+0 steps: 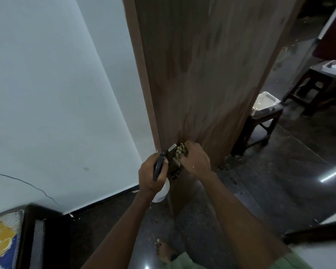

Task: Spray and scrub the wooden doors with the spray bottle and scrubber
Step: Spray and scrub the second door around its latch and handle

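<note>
Head cam, looking down at both hands w/ the wooden door (211, 74) right in front. Right hand (195, 160) is closed on the scrubber (180, 151) — a scaly, greenish-tan wad — fingers curled over it and pressing it against the metal lock hardware (173, 152) at the door's edge. Left hand (151, 174) is wrapped round the spray bottle (161, 191): fist clamped on the dark trigger/neck part, white bottle body poking out just below the palm. Both hands nearly touch, left one just beside the right, lock between them.

Above the hands the door face runs up, brown w/ darker wet-looking streaks. Its narrow edge sits just above the left hand. Left of that hand — a pale wall (56, 94) w/ a thin dark crack low down, and a dark skirting strip where it meets the floor (260, 191), which is dark, glossy, speckled, w/ bright light reflections to the right of the right hand.

Well right of and above the right hand, past the door: a dark wooden stool (260, 125) w/ a white perforated tray (265, 102) on top, and further off a second dark stool (314, 84) carrying a whitish container, details too blurred to tell. Below the hands, between the forearms, a bare foot (164, 251) on the floor and some green cloth beside it. Far below-left of the left hand, a dark-framed thing w/ a yellow-blue printed surface (2, 243); can't tell what it is.
</note>
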`<act>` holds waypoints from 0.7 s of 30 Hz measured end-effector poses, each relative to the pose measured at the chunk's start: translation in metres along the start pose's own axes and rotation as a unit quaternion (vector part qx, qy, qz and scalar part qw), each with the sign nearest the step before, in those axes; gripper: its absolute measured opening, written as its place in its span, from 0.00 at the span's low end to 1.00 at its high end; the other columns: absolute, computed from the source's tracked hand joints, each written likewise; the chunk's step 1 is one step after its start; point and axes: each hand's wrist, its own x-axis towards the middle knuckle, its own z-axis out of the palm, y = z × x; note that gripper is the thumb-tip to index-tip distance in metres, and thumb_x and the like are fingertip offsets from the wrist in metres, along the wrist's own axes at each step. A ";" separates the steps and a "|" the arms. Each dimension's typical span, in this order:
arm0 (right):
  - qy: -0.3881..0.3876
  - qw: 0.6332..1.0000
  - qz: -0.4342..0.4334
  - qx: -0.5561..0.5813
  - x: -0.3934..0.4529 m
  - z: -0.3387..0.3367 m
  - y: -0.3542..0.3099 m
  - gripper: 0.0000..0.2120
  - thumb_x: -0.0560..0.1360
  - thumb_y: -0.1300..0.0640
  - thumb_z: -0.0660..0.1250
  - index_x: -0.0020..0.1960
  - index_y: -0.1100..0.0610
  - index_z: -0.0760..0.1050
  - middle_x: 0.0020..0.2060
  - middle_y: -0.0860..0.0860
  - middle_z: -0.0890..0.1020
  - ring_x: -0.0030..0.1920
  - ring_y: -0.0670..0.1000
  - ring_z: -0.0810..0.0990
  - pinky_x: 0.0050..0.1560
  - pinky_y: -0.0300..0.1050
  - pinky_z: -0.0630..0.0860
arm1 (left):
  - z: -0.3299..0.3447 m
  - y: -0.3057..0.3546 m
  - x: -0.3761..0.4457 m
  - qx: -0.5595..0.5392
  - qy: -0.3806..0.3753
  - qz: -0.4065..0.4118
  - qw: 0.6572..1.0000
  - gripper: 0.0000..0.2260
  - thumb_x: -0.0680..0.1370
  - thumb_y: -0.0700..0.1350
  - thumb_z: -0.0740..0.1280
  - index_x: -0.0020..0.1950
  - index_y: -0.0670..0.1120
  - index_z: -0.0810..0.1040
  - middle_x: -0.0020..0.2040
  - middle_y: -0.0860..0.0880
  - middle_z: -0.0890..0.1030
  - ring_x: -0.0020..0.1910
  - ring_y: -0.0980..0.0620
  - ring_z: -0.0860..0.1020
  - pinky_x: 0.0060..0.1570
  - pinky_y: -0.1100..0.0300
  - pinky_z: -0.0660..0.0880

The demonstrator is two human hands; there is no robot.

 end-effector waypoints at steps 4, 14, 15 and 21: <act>0.048 0.999 0.009 0.009 -0.038 -0.009 0.024 0.12 0.77 0.49 0.65 0.56 0.55 0.74 0.55 0.51 0.78 0.58 0.54 0.76 0.55 0.51 0.75 | 0.016 0.033 -0.027 -0.067 -0.031 -0.021 0.997 0.13 0.81 0.53 0.65 0.47 0.46 0.83 0.40 0.50 0.85 0.37 0.52 0.83 0.38 0.49 0.81; 0.125 0.988 0.088 0.021 -0.127 -0.058 0.097 0.12 0.72 0.51 0.64 0.54 0.54 0.75 0.53 0.50 0.79 0.55 0.55 0.79 0.50 0.50 0.76 | 0.059 0.102 -0.081 -0.088 -0.229 0.041 0.969 0.16 0.81 0.53 0.67 0.39 0.43 0.80 0.32 0.48 0.81 0.31 0.47 0.80 0.34 0.44 0.75; 0.140 0.984 0.104 0.035 -0.135 -0.062 0.105 0.11 0.72 0.53 0.64 0.53 0.53 0.75 0.52 0.49 0.79 0.54 0.54 0.79 0.49 0.49 0.75 | 0.065 0.110 -0.084 -0.102 -0.255 0.046 0.960 0.16 0.82 0.51 0.67 0.39 0.42 0.79 0.32 0.48 0.80 0.31 0.46 0.80 0.34 0.44 0.75; 0.322 0.902 0.234 0.166 -0.183 -0.083 0.138 0.14 0.71 0.66 0.68 0.54 0.53 0.80 0.46 0.46 0.82 0.47 0.47 0.79 0.47 0.44 0.73 | 0.106 0.158 -0.094 -0.152 -0.416 0.071 0.894 0.12 0.84 0.46 0.68 0.41 0.49 0.81 0.33 0.52 0.83 0.33 0.49 0.83 0.36 0.46 0.80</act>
